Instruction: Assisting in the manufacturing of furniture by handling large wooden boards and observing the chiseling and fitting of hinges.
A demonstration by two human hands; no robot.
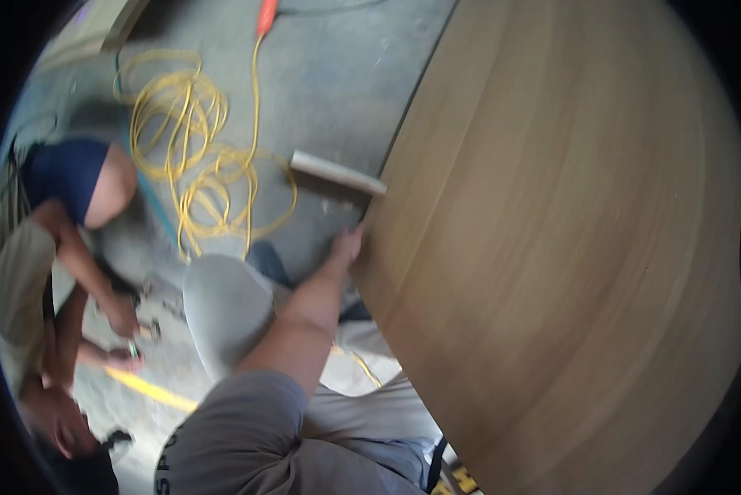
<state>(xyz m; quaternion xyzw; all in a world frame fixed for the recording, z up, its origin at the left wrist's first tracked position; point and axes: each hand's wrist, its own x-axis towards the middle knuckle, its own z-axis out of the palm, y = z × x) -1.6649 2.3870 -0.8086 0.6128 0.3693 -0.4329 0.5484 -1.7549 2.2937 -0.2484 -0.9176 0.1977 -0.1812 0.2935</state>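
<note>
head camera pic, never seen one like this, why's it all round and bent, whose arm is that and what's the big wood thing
The picture comes from a wide fisheye camera worn on a person's head, looking down, so straight edges bend toward the rim. There is no machine here, only bare hands. The arm coming up from the lower edge is the wearer's own; its left hand rests on the edge of a large wooden panel that fills the right side. The right hand is not in view. On the grey concrete floor lie a coiled yellow cable and a short pale tube by the panel's edge. At the left a co-worker bends low, hands close together on something small that I cannot make out.
</note>
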